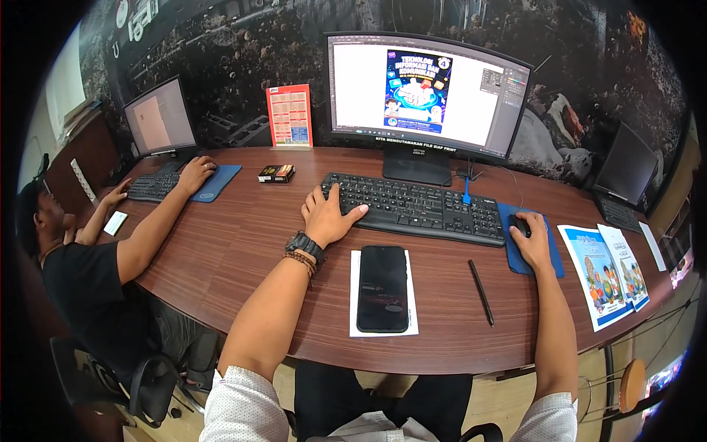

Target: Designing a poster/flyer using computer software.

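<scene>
Covering keyboard [412, 211] and mouse [521, 225]

Head view: the left hand [328, 215] spreads over the keyboard's left end, grasping nothing; the right hand [535, 243] grasps the mouse on a blue pad [518, 256] beside the keyboard's right edge. A strip of open table [448, 298] separates phone [382, 289] from pen [481, 292] and reaches the front edge.

Keyboard [412, 211] matt plastic; phone [383, 291] glossy; desk [236, 243] smooth wood-grain; mouse pad [518, 259] matt.
</scene>
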{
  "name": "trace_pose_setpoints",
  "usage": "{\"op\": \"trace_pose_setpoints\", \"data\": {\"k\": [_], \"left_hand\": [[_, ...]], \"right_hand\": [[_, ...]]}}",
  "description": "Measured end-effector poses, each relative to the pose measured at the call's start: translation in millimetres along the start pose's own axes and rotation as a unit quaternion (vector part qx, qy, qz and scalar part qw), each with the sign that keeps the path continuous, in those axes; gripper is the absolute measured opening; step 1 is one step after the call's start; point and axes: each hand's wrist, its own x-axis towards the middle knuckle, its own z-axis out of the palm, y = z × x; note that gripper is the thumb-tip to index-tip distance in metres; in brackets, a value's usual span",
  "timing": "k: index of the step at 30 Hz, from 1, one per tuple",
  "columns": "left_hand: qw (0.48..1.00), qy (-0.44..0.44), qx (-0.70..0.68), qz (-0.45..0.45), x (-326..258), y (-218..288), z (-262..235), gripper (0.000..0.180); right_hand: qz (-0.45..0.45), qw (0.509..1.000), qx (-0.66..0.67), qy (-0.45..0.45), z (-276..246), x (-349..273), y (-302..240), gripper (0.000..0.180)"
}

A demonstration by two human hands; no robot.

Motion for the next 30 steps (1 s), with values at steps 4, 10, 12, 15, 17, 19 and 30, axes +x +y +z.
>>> {"op": "trace_pose_setpoints", "data": {"k": [4,10,12,15,17,19,30], "left_hand": [[1.0,-0.006,0.001,-0.002,0.2,0.4,-0.1,0.096],[1.0,-0.005,-0.001,-0.001,0.1,-1.1,-0.3,0.096],[1.0,-0.005,0.0,-0.001,0.3,-1.1,-0.2,0.097],[1.0,-0.007,0.001,-0.001,-0.1,0.2,-0.8,0.097],[1.0,-0.006,0.003,-0.002,-0.2,0.8,-0.7,0.097],[1.0,-0.005,0.003,-0.002,-0.2,0.2,-0.1,0.096],[1.0,-0.011,0.01,-0.01,0.2,1.7,-1.2,0.098]], "right_hand": [[0.009,1.0,-0.011,0.0,-1.1,0.5,1.1,0.036],[0.01,1.0,-0.008,-0.001,-1.2,0.3,-3.4,0.035],[0.015,1.0,-0.011,-0.003,-1.7,0.3,-5.1,0.035],[0.014,1.0,-0.006,-0.002,-2.1,-0.6,-2.9,0.035],[0.016,1.0,-0.008,-0.007,-3.1,-0.4,-1.4,0.035],[0.018,1.0,-0.011,-0.012,-4.5,0.2,-1.1,0.035],[-0.002,1.0,-0.005,-0.01,-4.2,-1.6,0.6,0.034]]}}
